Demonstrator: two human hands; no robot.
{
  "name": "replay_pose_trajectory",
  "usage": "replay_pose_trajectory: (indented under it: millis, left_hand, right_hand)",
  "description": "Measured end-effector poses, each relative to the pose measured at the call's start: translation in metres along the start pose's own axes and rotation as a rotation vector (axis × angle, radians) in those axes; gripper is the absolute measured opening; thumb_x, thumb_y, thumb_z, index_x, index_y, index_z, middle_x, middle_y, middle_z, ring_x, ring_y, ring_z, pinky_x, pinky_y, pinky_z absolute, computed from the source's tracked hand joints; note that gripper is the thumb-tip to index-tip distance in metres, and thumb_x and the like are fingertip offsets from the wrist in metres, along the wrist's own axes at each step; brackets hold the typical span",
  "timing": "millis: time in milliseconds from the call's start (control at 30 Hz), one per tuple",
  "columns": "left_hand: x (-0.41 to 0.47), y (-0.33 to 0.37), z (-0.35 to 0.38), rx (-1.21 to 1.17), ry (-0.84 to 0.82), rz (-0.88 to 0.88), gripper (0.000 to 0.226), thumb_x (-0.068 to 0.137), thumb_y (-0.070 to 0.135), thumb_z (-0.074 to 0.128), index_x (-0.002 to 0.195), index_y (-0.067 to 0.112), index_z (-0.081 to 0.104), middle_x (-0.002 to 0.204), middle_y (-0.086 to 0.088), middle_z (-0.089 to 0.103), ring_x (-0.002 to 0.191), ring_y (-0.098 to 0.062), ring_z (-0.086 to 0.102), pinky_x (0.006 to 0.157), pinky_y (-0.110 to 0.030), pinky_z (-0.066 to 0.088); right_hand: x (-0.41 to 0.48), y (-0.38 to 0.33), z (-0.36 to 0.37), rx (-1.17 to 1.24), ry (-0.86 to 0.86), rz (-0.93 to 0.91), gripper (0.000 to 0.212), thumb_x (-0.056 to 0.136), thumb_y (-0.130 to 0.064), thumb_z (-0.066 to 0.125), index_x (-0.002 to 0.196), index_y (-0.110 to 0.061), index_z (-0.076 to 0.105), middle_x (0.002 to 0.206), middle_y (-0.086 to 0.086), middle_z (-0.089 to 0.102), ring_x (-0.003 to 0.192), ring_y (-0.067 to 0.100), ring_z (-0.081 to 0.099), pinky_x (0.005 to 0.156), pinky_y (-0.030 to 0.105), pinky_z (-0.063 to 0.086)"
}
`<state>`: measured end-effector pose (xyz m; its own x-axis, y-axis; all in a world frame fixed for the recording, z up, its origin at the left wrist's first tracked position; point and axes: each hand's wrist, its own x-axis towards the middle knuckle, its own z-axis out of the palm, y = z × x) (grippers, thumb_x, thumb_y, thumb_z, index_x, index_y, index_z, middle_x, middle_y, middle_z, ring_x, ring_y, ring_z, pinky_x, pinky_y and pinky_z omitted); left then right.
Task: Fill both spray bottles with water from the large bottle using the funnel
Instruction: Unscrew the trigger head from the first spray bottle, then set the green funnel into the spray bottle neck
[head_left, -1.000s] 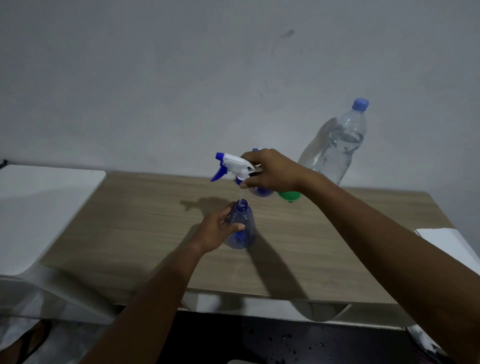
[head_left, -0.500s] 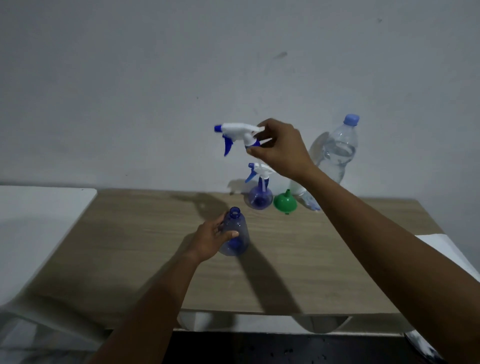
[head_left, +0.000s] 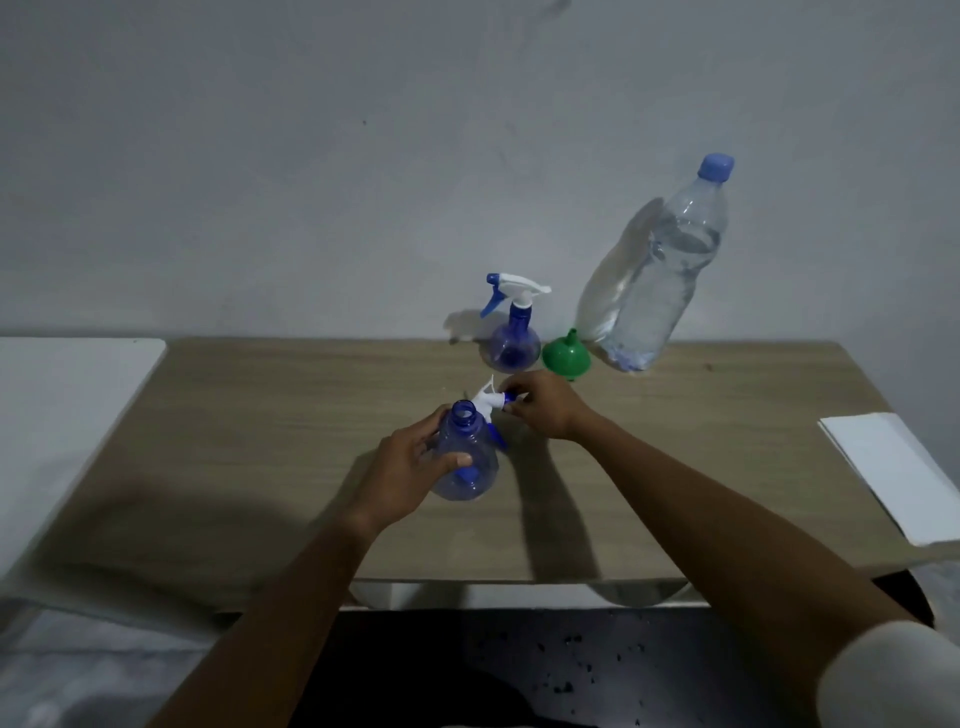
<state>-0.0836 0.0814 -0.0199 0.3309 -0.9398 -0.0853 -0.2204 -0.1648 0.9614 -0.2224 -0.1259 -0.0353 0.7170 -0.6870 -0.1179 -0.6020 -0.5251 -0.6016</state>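
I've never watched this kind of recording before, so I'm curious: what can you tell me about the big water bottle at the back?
The large bottle is clear, thin-looking plastic with a blue screw cap, still closed. It holds water up to near its shoulder. It stands on the wooden table at the back right, close to the wall and appearing to lean in this wide-angle view. The green funnel sits right beside its base; whether they touch is unclear. Neither hand touches it.

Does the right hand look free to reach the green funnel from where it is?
Probably yes, once emptied: the right hand holds the sprayer head, and the green funnel stands just beyond it, nothing between.
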Motion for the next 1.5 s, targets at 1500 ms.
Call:
replay_pose_trajectory:
  millis: [1500]
  left_hand:
    - [0.012, 0.014, 0.062, 0.019, 0.02, -0.039, 0.063, 0.077, 0.004, 0.085, 0.122, 0.04, 0.06, 0.111, 0.024, 0.072, 0.109, 0.002, 0.067, 0.086, -0.015, 0.053]
  right_hand:
    - [-0.017, 0.076, -0.033, 0.059, 0.227, 0.078, 0.055, 0.092, -0.035, 0.073, 0.141, -0.016, 0.056, 0.136, 0.012, 0.063, 0.121, 0.029, 0.061, 0.1, 0.043, 0.051]
